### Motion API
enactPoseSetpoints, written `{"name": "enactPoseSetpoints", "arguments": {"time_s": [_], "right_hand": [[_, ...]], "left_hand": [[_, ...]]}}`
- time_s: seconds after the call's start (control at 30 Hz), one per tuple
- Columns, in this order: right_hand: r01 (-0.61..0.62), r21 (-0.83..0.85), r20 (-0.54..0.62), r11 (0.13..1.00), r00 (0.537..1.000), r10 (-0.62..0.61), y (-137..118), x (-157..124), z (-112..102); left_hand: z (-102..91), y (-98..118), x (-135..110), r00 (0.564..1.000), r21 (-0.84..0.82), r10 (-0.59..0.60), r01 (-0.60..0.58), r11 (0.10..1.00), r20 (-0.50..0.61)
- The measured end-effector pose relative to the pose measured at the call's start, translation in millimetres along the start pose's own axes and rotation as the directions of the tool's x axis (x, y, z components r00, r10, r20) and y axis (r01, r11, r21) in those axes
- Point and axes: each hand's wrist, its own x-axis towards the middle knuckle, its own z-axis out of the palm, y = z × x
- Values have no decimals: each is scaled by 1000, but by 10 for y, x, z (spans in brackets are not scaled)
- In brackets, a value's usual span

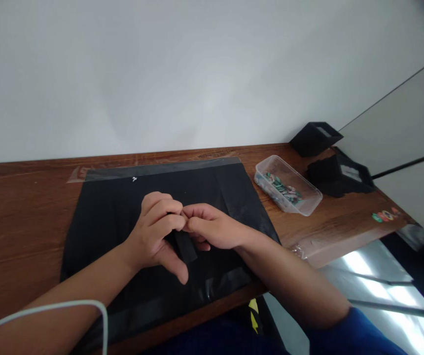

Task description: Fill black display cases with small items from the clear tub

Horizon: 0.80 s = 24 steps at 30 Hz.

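1. Black bar [186, 246] is clasped under the curled fingers of the left hand [156, 229], its thumb held apart; steadying seems intended.
2. Right hand [212, 229]: thumb and fingertips are held together at the bar's far end, presumably for finer control; what is pinched is hidden.
3. Bar is held over a black mat [112, 212], by which the tabletop [23, 212] is probably protected.
4. Plastic tub [310, 202] of small pieces [284, 188] is set beside the mat, likely for easy reach.
5. Two black boxes [313, 140] are placed beyond, seemingly out of the way.

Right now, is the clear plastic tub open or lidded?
Open: no lid sits on the clear plastic tub, and small green and pinkish pieces show inside.
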Motion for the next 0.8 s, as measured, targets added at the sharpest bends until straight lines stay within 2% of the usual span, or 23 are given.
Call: {"name": "enactPoseSetpoints", "arguments": {"time_s": [0.27,0.5,0.8], "right_hand": [[-12,-61,-15,998,1000,11,60,13,30],[57,19,-29,998,998,-56,177,61,64],[129,-111,-53,985,989,-136,148,36,49]], "left_hand": [[-21,-11,-10,1000,-5,4,-4,1000,15],[-35,-37,-38,999,-33,23,-21,999,43],[-26,-20,-53,998,-42,-58,58,997,2]]}}
